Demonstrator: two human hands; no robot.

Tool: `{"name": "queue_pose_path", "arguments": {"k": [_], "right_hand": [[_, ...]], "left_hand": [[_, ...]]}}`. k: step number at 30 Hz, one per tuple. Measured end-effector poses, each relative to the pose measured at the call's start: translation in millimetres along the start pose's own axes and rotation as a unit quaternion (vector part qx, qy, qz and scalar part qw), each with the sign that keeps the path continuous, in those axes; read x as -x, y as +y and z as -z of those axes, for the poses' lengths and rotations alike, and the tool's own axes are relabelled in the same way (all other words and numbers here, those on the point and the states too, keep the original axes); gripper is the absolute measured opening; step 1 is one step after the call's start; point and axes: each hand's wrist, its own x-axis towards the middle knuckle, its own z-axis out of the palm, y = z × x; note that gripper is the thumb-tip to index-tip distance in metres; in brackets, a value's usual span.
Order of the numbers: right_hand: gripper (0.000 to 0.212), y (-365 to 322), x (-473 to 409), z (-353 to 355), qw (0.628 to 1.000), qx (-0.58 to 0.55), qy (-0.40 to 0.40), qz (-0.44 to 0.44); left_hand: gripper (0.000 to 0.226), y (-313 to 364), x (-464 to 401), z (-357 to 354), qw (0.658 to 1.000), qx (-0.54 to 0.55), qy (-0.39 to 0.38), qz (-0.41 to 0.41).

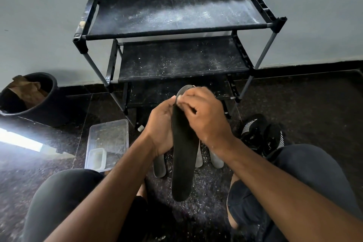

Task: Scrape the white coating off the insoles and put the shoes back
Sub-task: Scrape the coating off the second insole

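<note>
Fingers [177,100] of my left hand [160,125] curled round the upper edge of the black insole [183,155], gripping it upright, heel end hanging down between my knees. Right hand [204,116] fingers pinching at the insole's top edge, where a pale grey patch of coating [183,89] shows above my knuckles. Cannot tell if there's a tool in the right hand.

Three more grey insoles [159,167] lie on the floor behind the held one, partly hidden. Black shoes [261,133] with white stripes sit on the floor just beside my right knee.

Floor [314,100] is dark speckled stone, white flakes scattered under the insoles. Black shoe rack [172,13] stands against a pale wall, shelves dusted with white powder. Clear plastic tub [108,141] left of my hands, smaller tub inside it. Black bin [29,96] with brown paper by the wall, far left. Bright light patch on the floor at left.
</note>
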Motion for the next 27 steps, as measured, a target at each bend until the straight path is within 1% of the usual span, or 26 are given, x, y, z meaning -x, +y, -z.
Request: {"name": "queue_pose_path", "arguments": {"k": [2, 4, 7, 10, 13, 16, 22, 25, 27], "right_hand": [[0.006, 8.3, -10.8, 9.3, 0.998, 0.015, 0.045, -0.036], [0.007, 11.4, -14.0, 13.8, 0.996, 0.021, 0.067, -0.058], [0.011, 3.1, -3.1, 4.7, 0.999, 0.009, 0.035, -0.026], [0.011, -1.9, 3.2, -2.4, 1.0, -0.017, 0.003, -0.005], [0.007, 6.2, -7.7, 7.1, 0.998, -0.011, 0.038, -0.047], [0.007, 10.7, -13.6, 13.9, 0.995, -0.002, 0.073, -0.067], [0.01, -4.0, 3.7, -2.6, 0.999, -0.015, 0.012, -0.035], [0.007, 4.2, -7.8, 6.9, 0.995, -0.035, 0.046, -0.085], [0.008, 5.6, -12.4, 12.5, 0.991, -0.046, 0.069, -0.107]], "left_hand": [[0.048, -2.7, 2.1, -6.1, 1.0, 0.003, -0.02, -0.002], [0.048, -4.7, 3.2, -7.2, 0.999, -0.004, -0.031, 0.006], [0.045, -1.7, 3.5, -5.8, 1.0, 0.011, -0.022, 0.012], [0.047, 0.3, 1.8, -2.2, 0.999, 0.022, -0.027, 0.01], [0.043, -0.7, 3.4, -6.1, 0.999, 0.017, -0.043, 0.007], [0.047, -2.5, 5.3, -10.0, 0.999, 0.001, -0.037, 0.012], [0.044, -0.2, 3.0, -1.1, 1.0, 0.007, -0.007, 0.017], [0.042, 0.4, 4.8, -6.1, 1.0, 0.015, -0.023, 0.015], [0.043, 0.2, 5.3, -9.9, 1.0, 0.002, -0.018, 0.015]]}}
